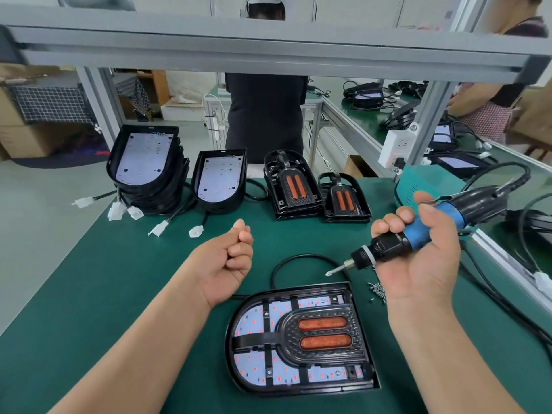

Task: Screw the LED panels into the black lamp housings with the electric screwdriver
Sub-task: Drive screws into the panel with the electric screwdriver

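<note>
Silver screws half behind R hand

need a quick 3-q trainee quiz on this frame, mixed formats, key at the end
1. True or false: the right hand grips the screwdriver.
2. The loose screws lie: A) on the mat beside the near housing's far right corner B) at the mat's left edge C) in a tray.
3. Fill in: ___ orange-lens stacks stand at the back.
Key: 1 true; 2 A; 3 two.
</note>
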`<action>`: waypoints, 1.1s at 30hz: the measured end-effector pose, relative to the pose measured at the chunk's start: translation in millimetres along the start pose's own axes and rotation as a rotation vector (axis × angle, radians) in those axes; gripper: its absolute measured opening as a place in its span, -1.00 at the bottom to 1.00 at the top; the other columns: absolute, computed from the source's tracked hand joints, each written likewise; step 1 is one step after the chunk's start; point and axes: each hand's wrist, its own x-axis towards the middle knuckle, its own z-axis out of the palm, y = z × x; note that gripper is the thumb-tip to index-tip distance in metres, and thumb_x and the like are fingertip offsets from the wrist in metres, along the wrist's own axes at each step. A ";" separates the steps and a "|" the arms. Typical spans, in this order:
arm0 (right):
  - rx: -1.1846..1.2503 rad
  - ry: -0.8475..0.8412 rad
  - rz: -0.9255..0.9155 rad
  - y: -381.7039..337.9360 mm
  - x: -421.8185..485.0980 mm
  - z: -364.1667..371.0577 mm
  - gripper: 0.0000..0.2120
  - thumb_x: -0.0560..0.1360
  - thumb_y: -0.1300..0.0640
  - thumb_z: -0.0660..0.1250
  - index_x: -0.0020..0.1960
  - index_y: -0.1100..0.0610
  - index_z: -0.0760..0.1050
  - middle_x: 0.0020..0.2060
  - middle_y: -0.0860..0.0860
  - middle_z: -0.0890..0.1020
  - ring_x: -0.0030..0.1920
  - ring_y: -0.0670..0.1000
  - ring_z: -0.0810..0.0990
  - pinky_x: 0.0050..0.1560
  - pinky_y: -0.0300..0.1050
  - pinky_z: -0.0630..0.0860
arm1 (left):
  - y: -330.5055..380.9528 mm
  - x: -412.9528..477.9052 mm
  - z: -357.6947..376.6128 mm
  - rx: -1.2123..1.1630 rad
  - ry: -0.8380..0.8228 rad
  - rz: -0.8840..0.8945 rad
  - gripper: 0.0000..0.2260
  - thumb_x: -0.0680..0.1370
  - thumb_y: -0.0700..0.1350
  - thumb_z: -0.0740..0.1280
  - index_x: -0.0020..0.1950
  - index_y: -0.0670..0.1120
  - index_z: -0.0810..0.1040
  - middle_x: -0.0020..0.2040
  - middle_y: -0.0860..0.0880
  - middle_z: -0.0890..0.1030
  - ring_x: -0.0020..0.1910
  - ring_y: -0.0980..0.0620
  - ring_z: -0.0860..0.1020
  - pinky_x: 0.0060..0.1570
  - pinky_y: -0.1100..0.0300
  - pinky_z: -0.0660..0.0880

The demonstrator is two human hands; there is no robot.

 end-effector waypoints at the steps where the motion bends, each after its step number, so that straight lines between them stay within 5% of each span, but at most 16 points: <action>1: 0.001 0.003 0.002 0.2 -0.1 0.1 -0.87 0.60 0.21 0.25 0.09 0.06 0.53 -0.24 -0.02 0.46 -0.30 -0.03 0.43 -0.16 -0.13 0.49 | -0.5 -0.2 0.5 0.041 -0.014 0.009 -0.89 0.62 -0.10 0.36 0.05 -0.11 0.49 -0.31 0.04 0.48 -0.55 0.21 0.31 -0.65 0.38 0.22; 5: 0.007 0.015 0.011 0.7 -0.5 0.9 -0.86 0.60 0.22 0.25 0.10 0.06 0.53 -0.24 -0.02 0.46 -0.30 -0.02 0.44 -0.16 -0.13 0.50 | -3.2 -2.6 1.0 0.266 -0.059 0.042 -0.74 0.49 -0.02 0.46 0.07 -0.14 0.55 -0.28 0.04 0.48 -0.50 0.20 0.30 -0.61 0.39 0.25; 12: 0.024 0.017 0.015 3.5 -3.5 4.5 -0.89 0.64 0.20 0.28 0.14 0.07 0.51 -0.22 -0.03 0.48 -0.29 -0.03 0.47 -0.13 -0.13 0.54 | -9.1 -6.8 2.8 0.531 -0.197 0.046 -0.79 0.52 -0.24 0.42 0.14 -0.24 0.65 -0.12 -0.10 0.64 -0.40 0.15 0.39 -0.52 0.37 0.30; 19: 0.014 -0.037 0.015 5.9 -8.2 9.5 -0.89 0.67 0.19 0.29 0.17 0.06 0.49 -0.20 -0.03 0.48 -0.27 -0.04 0.48 -0.08 -0.13 0.56 | -11.0 -11.1 6.3 0.620 -0.280 0.047 -0.98 0.58 -0.21 0.41 -0.02 -0.16 0.63 -0.12 -0.10 0.61 -0.38 0.14 0.39 -0.50 0.38 0.29; 24: 0.005 -0.061 0.021 8.4 -12.2 12.4 -0.89 0.67 0.19 0.29 0.17 0.05 0.50 -0.20 -0.03 0.49 -0.26 -0.04 0.49 -0.07 -0.11 0.57 | -12.2 -14.3 8.1 0.665 -0.299 0.051 -0.94 0.59 -0.23 0.43 -0.07 -0.14 0.68 -0.18 -0.07 0.52 -0.34 0.13 0.37 -0.44 0.35 0.24; 33: -0.021 -0.072 0.013 20.4 -10.2 12.6 -0.86 0.63 0.13 0.43 0.14 0.01 0.51 -0.15 -0.02 0.53 -0.16 -0.01 0.55 0.10 -0.04 0.57 | -16.4 -11.2 6.5 0.677 -0.301 -0.013 -0.90 0.49 -0.30 0.50 -0.03 -0.17 0.71 -0.11 -0.17 0.64 -0.38 0.12 0.40 -0.50 0.36 0.30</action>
